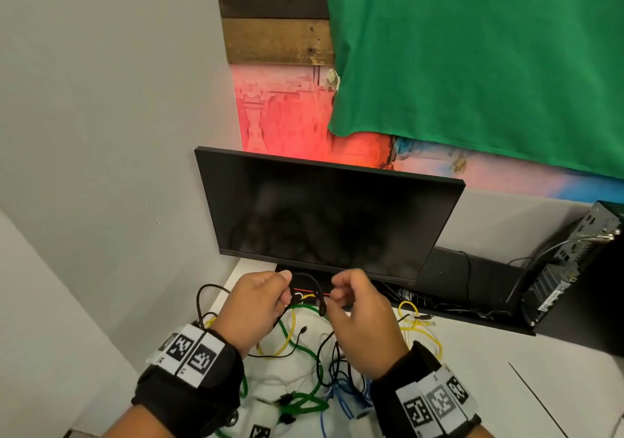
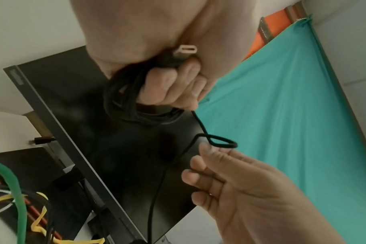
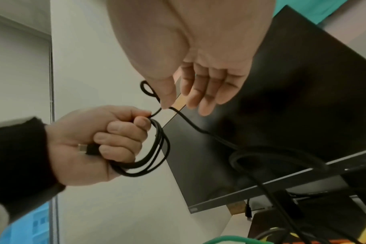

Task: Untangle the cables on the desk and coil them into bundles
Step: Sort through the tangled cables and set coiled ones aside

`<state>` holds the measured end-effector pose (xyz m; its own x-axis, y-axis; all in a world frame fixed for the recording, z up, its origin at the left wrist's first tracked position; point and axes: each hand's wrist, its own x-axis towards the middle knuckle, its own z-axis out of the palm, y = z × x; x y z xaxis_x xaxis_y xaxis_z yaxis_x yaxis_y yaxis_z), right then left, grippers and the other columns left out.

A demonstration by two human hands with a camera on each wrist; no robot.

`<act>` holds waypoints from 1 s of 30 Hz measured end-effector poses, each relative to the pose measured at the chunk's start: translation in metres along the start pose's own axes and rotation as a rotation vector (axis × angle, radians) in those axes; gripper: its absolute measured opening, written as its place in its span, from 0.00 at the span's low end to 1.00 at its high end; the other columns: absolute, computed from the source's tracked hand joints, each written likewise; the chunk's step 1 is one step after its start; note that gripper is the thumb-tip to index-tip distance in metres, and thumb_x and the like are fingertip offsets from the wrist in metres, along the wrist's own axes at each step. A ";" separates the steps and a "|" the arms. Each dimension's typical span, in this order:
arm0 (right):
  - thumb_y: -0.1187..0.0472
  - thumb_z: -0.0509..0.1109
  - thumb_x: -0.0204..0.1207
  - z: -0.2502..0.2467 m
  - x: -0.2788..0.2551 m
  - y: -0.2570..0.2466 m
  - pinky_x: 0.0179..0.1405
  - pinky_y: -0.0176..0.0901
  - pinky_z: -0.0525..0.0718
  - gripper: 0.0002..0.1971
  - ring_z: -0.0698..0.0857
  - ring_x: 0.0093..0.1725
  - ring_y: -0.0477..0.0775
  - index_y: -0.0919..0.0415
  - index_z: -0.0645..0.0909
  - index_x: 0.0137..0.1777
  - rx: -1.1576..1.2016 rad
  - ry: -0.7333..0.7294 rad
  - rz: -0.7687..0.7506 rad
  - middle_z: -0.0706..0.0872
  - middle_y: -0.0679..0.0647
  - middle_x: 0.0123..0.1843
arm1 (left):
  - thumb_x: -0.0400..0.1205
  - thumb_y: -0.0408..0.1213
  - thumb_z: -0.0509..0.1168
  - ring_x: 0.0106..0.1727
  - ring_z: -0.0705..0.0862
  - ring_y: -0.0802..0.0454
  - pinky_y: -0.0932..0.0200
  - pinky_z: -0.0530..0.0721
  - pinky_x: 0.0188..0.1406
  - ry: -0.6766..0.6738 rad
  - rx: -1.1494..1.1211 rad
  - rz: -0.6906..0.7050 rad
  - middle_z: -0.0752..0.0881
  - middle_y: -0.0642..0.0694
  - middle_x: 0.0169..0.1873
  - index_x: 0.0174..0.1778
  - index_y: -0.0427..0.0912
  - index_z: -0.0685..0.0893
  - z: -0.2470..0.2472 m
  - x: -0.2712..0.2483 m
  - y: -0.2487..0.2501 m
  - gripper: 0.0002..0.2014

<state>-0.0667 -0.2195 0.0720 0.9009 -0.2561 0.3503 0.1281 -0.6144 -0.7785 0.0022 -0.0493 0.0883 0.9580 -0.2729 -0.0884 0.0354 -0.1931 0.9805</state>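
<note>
Green cloth (image 1: pixel 472 59) hanging on the wall behind the desk (image 1: pixel 472 363). Dark monitor (image 1: pixel 324 214) standing at the desk's rear edge, small computer case (image 1: pixel 570 268) standing toward the rear right corner. Tangle of green, yellow, blue and black cables (image 1: pixel 304 370) lying on the white desk toward its front edge, below both raised hands. Left hand (image 3: pixel 90 145) gripping several coiled loops of the black cable (image 3: pixel 157 148) in a closed fist, metal plug (image 2: pixel 185 51) poking out at the palm. Right hand (image 2: pixel 240 181) pinching a small loop of that same cable at thumb and fingertip, other fingers (image 3: pixel 207 89) extending loosely.
</note>
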 end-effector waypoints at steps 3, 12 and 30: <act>0.50 0.75 0.74 0.001 -0.002 -0.001 0.36 0.35 0.81 0.10 0.82 0.34 0.41 0.51 0.80 0.36 0.169 0.032 0.120 0.86 0.44 0.33 | 0.85 0.47 0.60 0.17 0.64 0.54 0.62 0.63 0.17 0.059 0.005 0.013 0.68 0.48 0.16 0.22 0.46 0.80 0.003 0.002 -0.001 0.24; 0.43 0.67 0.82 -0.016 0.005 -0.013 0.39 0.53 0.86 0.24 0.84 0.29 0.52 0.61 0.82 0.31 0.014 -0.313 0.324 0.86 0.53 0.28 | 0.85 0.46 0.60 0.19 0.70 0.58 0.58 0.69 0.30 0.063 0.209 0.171 0.73 0.51 0.15 0.22 0.46 0.78 0.014 0.003 -0.003 0.23; 0.53 0.80 0.68 -0.059 0.022 -0.011 0.34 0.47 0.73 0.22 0.71 0.18 0.50 0.68 0.88 0.56 1.155 -0.373 0.237 0.71 0.51 0.18 | 0.85 0.57 0.57 0.19 0.70 0.59 0.71 0.68 0.22 -0.398 0.444 0.042 0.74 0.54 0.17 0.22 0.49 0.77 0.016 0.008 -0.046 0.27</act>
<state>-0.0726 -0.2623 0.1195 0.9905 0.0736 0.1158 0.0658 0.4855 -0.8717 0.0039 -0.0581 0.0397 0.7726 -0.6045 -0.1942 -0.2046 -0.5265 0.8252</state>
